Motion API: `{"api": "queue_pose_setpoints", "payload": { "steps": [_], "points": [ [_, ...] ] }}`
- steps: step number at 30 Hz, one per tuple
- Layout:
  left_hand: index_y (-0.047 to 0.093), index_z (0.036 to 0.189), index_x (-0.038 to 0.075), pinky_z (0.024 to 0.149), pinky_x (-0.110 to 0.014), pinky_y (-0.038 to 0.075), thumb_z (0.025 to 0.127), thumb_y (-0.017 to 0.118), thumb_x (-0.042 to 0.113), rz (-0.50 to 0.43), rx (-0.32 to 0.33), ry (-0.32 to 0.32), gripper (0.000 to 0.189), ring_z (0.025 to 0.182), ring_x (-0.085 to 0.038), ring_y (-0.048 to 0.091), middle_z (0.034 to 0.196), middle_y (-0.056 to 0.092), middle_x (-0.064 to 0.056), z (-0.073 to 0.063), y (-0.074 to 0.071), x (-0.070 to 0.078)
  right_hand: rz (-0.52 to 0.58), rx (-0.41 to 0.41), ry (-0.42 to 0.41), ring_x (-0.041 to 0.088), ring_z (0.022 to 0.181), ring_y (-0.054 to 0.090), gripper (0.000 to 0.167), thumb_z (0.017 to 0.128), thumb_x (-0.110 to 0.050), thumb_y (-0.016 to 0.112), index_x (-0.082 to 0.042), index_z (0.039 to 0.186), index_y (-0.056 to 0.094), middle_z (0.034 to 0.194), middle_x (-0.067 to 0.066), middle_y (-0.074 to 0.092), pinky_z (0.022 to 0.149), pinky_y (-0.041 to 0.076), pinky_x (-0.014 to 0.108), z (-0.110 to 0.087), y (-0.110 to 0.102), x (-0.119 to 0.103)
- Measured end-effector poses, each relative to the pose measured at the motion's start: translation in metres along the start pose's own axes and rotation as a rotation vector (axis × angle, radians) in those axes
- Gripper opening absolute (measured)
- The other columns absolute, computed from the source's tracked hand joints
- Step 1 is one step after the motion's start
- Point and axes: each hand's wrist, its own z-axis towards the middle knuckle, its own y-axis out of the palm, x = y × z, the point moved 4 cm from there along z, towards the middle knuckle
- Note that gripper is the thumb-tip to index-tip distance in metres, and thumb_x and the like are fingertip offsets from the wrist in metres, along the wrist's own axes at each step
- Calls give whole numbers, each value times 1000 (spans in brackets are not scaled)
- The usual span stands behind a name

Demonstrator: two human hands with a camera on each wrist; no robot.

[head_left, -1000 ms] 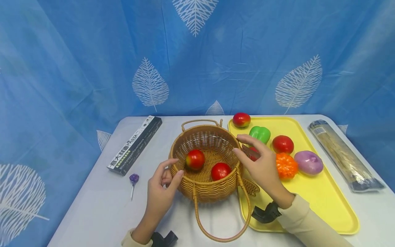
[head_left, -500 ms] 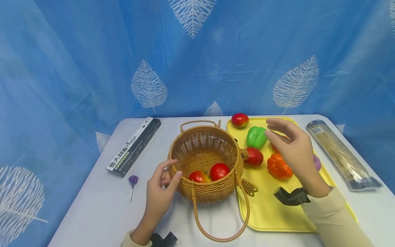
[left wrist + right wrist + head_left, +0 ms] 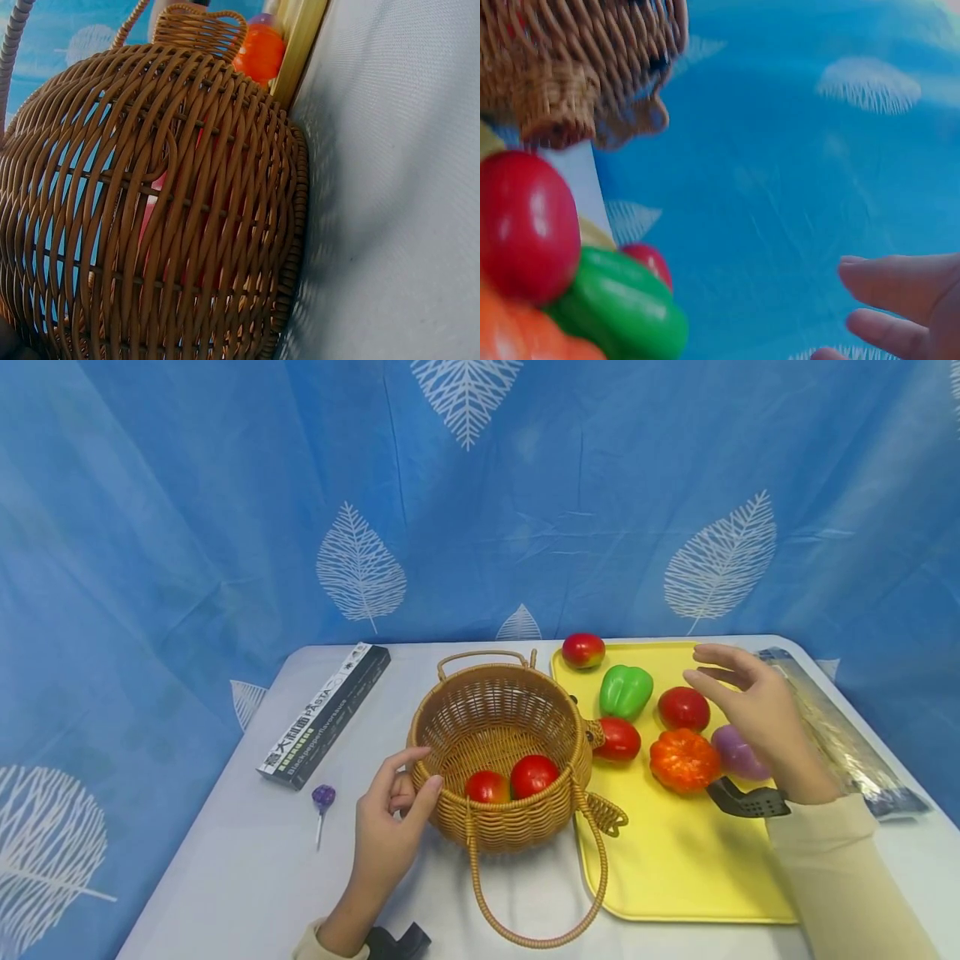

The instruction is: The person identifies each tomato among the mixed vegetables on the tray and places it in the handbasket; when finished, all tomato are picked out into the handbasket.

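Note:
A round wicker basket (image 3: 501,827) with a looped handle stands on the table, two toy fruits inside: a tomato (image 3: 534,775) and a red-yellow fruit (image 3: 486,787). My left hand (image 3: 390,818) holds its left rim between thumb and fingers; the left wrist view is filled by the woven wall (image 3: 165,202). Over the right part of the yellow tray (image 3: 675,877), my right hand (image 3: 757,710) hangs with fingers extended and nothing held. Near it lie a red fruit (image 3: 684,708), a purple onion (image 3: 738,752) and an orange pumpkin (image 3: 684,760).
A green bell pepper (image 3: 626,692) and red fruits (image 3: 618,739) lie left on the tray, one at its far corner (image 3: 583,650). A pasta box (image 3: 326,714) and a lollipop (image 3: 323,797) are left. A clear noodle pack (image 3: 847,735) lies right. Behind hangs a blue curtain (image 3: 480,543).
My right hand has left the basket's right side and moved right across the tray. The red-yellow fruit has rolled forward inside the basket, beside the tomato. My left hand stays in place.

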Motion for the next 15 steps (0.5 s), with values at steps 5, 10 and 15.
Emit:
{"api": "queue_pose_setpoints", "payload": {
  "steps": [5,10,15],
  "points": [
    [65,129,13,50,-25,32,95,74,10,-4,2,4,35,57,-10,33,63,36,-4,0,0,0,-41,-71,82,40,134,49,71,97,-51,66,-12,153,46,150,18,48,104,44,56,5,1,17],
    [65,129,16,51,-25,32,95,74,10,-13,2,-4,36,57,-10,33,63,36,-8,0,0,-1,-56,-80,54,51,133,46,68,98,-44,68,-4,149,48,147,28,48,102,40,65,8,10,26],
    [65,129,16,50,-26,32,95,74,10,-16,1,0,36,57,-11,33,63,36,-8,0,0,0,-101,-53,63,54,132,44,68,97,-44,69,-1,146,50,146,30,47,102,40,66,8,17,29]
  ]
}}
